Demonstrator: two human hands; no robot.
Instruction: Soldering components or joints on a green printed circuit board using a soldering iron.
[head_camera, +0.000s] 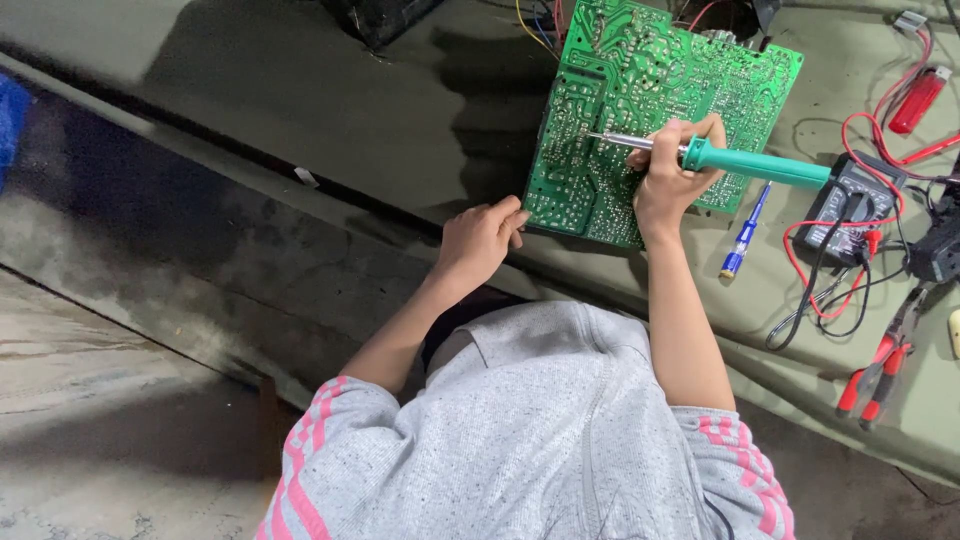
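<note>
while one left hand (480, 238) steadies one circuit board (650, 110), one right hand (672, 172) grips one soldering iron (735, 160).

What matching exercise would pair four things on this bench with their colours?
Things:
1. circuit board
2. soldering iron in the right hand
3. lighter
4. screwdriver

Colours:
A. red
B. blue and white
C. green
D. teal handle, metal tip

Pairs: 1-C, 2-D, 3-A, 4-B

The left hand rests at the board's near corner.
</note>
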